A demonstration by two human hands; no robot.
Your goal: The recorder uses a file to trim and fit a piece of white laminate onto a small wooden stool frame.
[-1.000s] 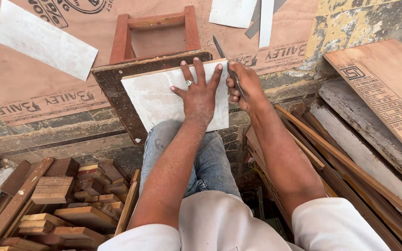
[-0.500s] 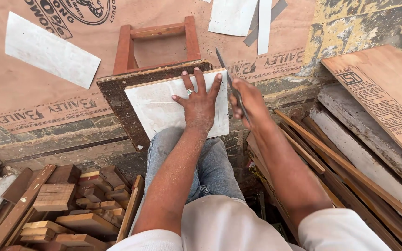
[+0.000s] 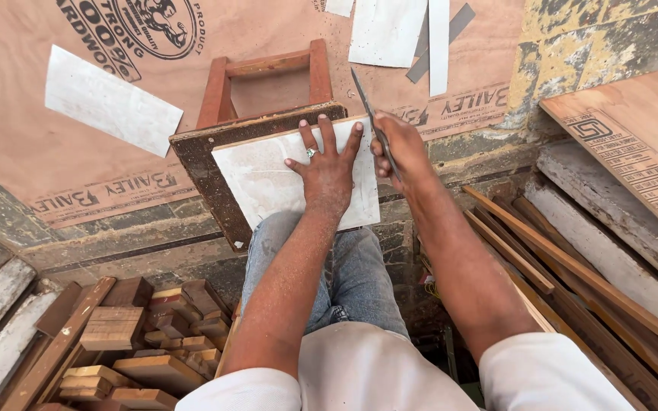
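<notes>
A white laminate sheet (image 3: 268, 179) lies on a dark wooden board (image 3: 199, 171) that rests on a small red-brown stool (image 3: 264, 76). My left hand (image 3: 327, 171) is pressed flat on the sheet's right part, fingers spread, a ring on one finger. My right hand (image 3: 401, 152) is at the sheet's right edge, closed around a thin metal blade (image 3: 368, 114) whose tip points up and away from me. My knees in blue jeans (image 3: 344, 266) are under the board's near edge.
Brown printed plywood (image 3: 116, 99) covers the floor, with white laminate offcuts (image 3: 112, 99) at left and more offcuts (image 3: 390, 30) at top. Small wood blocks (image 3: 146, 342) are piled at lower left. Long wood strips (image 3: 573, 281) and a plywood panel (image 3: 641, 144) lie at right.
My left hand stays pressed on the sheet. My right hand with the blade has slid slightly along the sheet's right edge. The view has shifted a little.
</notes>
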